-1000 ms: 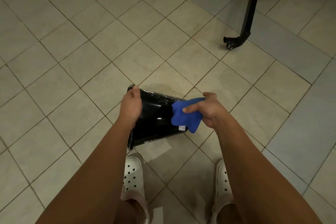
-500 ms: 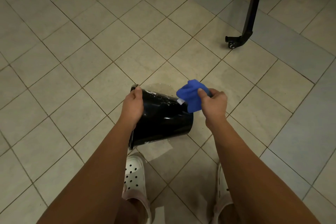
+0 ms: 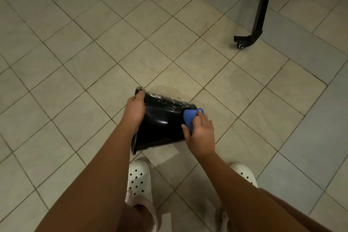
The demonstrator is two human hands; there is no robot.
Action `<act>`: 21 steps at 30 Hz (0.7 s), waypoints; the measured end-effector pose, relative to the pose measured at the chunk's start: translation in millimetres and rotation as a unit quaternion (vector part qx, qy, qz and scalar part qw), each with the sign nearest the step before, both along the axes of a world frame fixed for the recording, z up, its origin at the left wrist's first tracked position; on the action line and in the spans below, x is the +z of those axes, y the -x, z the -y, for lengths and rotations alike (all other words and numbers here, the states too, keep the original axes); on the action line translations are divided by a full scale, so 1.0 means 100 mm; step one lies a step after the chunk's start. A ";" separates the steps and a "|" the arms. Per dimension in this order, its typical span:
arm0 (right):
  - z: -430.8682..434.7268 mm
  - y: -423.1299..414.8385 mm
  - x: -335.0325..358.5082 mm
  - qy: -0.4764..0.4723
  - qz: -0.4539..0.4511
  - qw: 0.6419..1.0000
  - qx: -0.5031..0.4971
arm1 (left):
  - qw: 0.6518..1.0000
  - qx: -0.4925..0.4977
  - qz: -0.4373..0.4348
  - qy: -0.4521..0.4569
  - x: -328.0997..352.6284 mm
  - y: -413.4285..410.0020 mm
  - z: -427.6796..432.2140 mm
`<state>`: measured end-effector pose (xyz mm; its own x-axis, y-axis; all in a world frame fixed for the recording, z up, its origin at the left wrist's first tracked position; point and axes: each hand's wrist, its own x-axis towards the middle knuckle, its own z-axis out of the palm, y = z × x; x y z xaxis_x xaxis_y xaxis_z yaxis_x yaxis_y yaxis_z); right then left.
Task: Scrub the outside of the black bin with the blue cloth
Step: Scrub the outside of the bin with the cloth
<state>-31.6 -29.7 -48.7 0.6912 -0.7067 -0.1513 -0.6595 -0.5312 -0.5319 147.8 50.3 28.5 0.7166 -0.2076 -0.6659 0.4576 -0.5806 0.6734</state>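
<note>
The black bin (image 3: pixel 162 124) lies tipped on its side on the tiled floor, its open mouth to the left and its base to the right. White soap streaks cover its upper wall. My left hand (image 3: pixel 134 112) grips the bin at the rim end. My right hand (image 3: pixel 200 133) presses the bunched blue cloth (image 3: pixel 190 117) against the bin's base end. Most of the cloth is hidden under my fingers.
A black wheeled stand leg (image 3: pixel 259 15) with a caster (image 3: pixel 240 42) stands at the upper right. My feet in white clogs (image 3: pixel 139 181) are just below the bin. A wet patch (image 3: pixel 169 90) shows on the tiles beyond the bin.
My right hand lifted the cloth off the bin's side, up to its far edge, then came back down onto the base end. The left hand kept its hold on the rim.
</note>
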 end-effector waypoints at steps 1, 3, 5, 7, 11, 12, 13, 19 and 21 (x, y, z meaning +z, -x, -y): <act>-0.01 0.02 -0.01 0.003 0.018 1.000 0.011 | 1.000 0.014 -0.019 -0.005 0.00 -0.01 -0.01; -0.02 0.10 -0.04 -0.009 0.026 0.999 0.043 | 0.998 0.035 -0.051 -0.007 0.02 0.00 -0.02; -0.01 0.20 -0.09 -0.030 0.015 0.996 0.084 | 0.996 0.041 -0.074 -0.008 0.04 -0.01 -0.04; 0.01 0.25 -0.12 -0.029 0.023 0.995 0.097 | 0.996 0.032 -0.084 -0.012 -0.02 -0.06 -0.05; 0.02 0.23 -0.11 -0.048 0.013 0.999 0.020 | 0.997 0.024 -0.063 -0.025 -0.01 -0.10 -0.02; 0.00 0.22 -0.11 -0.040 0.001 0.999 0.013 | 0.998 0.030 -0.055 -0.029 0.01 -0.10 -0.01; -0.04 0.21 -0.11 -0.021 -0.011 1.000 0.018 | 0.998 0.034 -0.050 -0.030 0.01 -0.11 0.00; -0.12 0.06 -0.13 0.019 0.001 0.997 0.076 | 0.999 -0.003 0.021 -0.034 -0.03 -0.08 0.02; -0.07 0.02 -0.13 -0.007 0.020 0.998 0.067 | 0.999 -0.012 0.045 -0.028 -0.06 -0.05 0.02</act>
<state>-33.3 -22.5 -61.6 0.7845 -0.6061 -0.1310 -0.5614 -0.6045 -0.5652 153.1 48.2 23.0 0.7692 -0.1896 -0.6102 0.3819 -0.6292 0.6769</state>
